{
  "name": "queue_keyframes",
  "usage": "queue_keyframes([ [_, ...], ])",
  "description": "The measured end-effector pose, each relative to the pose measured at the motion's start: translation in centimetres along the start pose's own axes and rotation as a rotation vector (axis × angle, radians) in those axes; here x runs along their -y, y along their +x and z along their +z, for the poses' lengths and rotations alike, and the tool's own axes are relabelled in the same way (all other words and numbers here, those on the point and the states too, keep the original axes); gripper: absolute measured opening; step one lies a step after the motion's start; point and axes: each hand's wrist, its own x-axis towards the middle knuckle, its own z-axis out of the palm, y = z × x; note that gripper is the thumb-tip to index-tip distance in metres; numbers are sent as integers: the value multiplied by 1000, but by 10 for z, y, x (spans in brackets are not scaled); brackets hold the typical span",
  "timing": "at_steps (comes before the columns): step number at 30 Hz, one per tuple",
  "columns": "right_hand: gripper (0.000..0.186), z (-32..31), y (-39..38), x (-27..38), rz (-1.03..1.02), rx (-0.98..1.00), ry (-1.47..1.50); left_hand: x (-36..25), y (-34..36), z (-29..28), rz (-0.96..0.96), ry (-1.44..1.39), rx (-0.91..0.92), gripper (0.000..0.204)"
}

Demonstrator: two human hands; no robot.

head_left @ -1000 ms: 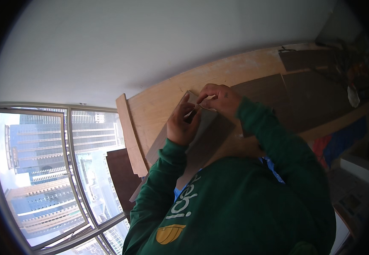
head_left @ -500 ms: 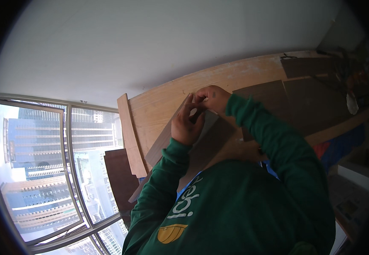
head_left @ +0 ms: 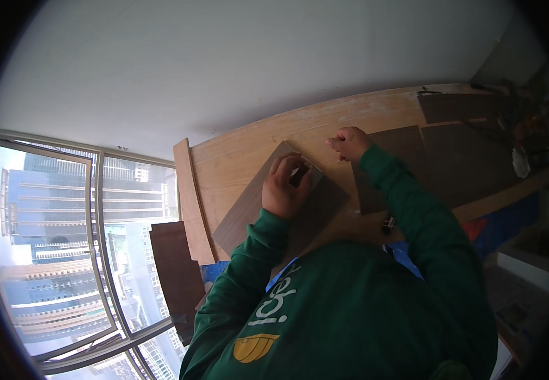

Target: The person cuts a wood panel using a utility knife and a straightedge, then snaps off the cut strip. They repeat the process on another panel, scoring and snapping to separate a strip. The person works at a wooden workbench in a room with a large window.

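Note:
A brown wood-grain board lies slantwise on the pale wooden worktop in front of me. Above its upper part is my left hand, with thumb and fingers bent toward each other in a ring. Something small and pale may be at those fingertips, but I cannot make it out. My right hand is off to the right, over the worktop near the far edge of another dark brown board. Its fingers are closed in a pinch, and whatever is between them is too small to name.
More dark panels cover the right end of the worktop. A narrow wooden plank crosses its left end, beside a dark brown sheet and tall windows. A small dark object is near my right forearm. Blue material shows below right.
My hands were together over the board; now they are apart. The right hand has moved right, while the left has shifted slightly right and stays over the board.

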Motion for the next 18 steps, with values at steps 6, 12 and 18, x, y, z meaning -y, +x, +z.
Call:
queue_keyframes([
  [6, 18, 8, -15, -42, -120, -93, 52, -3, 4, -2, -78, -14, -16, 26],
  [12, 10, 18, -38, -6, -224, -9, 139, -1, 8, -4, -57, -6, -21, 28],
  [18, 13, 36, -50, 34, -345, -20, 269, -2, 9, -5, -41, 18, -42, 28],
])
